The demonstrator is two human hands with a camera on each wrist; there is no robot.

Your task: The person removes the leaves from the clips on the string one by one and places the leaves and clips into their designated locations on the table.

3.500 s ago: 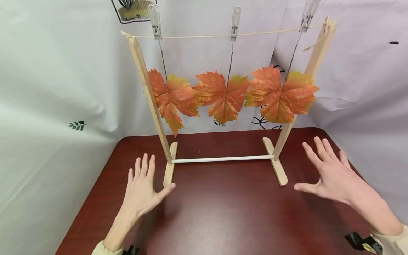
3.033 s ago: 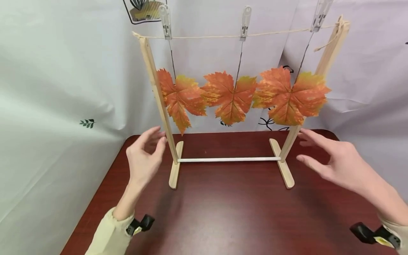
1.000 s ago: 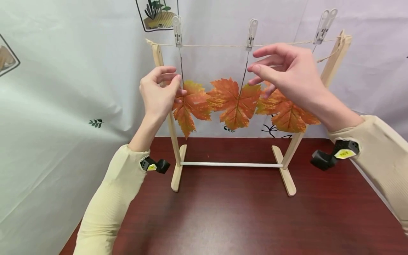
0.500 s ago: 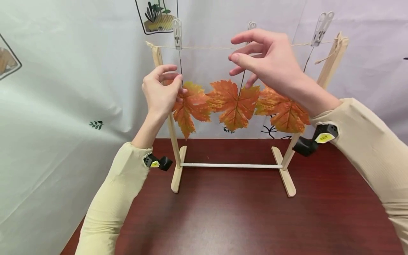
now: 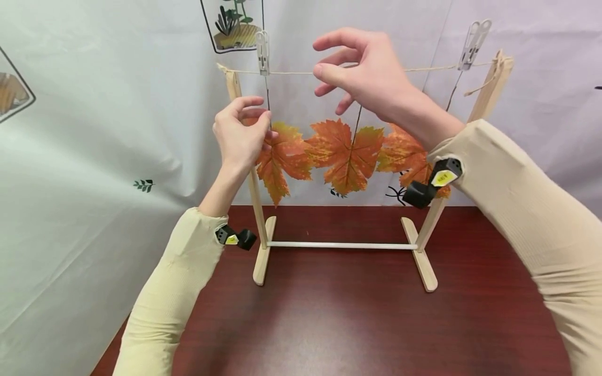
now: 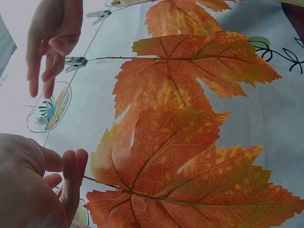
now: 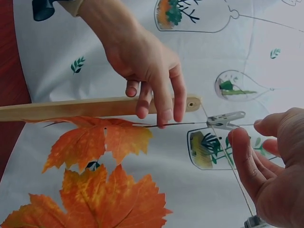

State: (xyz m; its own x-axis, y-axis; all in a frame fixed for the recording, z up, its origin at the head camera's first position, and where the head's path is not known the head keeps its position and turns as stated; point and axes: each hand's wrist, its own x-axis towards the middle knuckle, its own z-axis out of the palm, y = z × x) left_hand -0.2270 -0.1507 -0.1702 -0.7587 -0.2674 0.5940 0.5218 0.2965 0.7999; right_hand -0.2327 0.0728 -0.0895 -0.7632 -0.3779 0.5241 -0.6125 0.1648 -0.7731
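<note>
Three orange and yellow maple-like leaves hang by thin dark stems from clothespins on a string. My left hand (image 5: pixel 240 130) is at the stem of the left leaf (image 5: pixel 282 156), just below its clothespin (image 5: pixel 263 52). Its fingers are bent and thumb and fingertips lie at the stem; whether they pinch it is not clear. Higher up, my right hand (image 5: pixel 364 68) reaches leftward along the string (image 5: pixel 293 73), fingers spread and nothing in them. It hides the middle clothespin in the head view. In the right wrist view its fingertips are close to the left clothespin (image 7: pixel 228 119).
A wooden frame (image 5: pixel 425 269) with two posts and a white crossbar (image 5: pixel 340 245) stands on the dark red table (image 5: pixel 338 324). The middle leaf (image 5: pixel 348 156) and right leaf (image 5: pixel 406 159) hang beside the left one. A patterned white cloth (image 5: pixel 155 78) forms the backdrop.
Both hands have risen from beside the frame's posts. My right hand has swept left across the string toward the left clothespin. The left hand has come up to the left leaf's stem.
</note>
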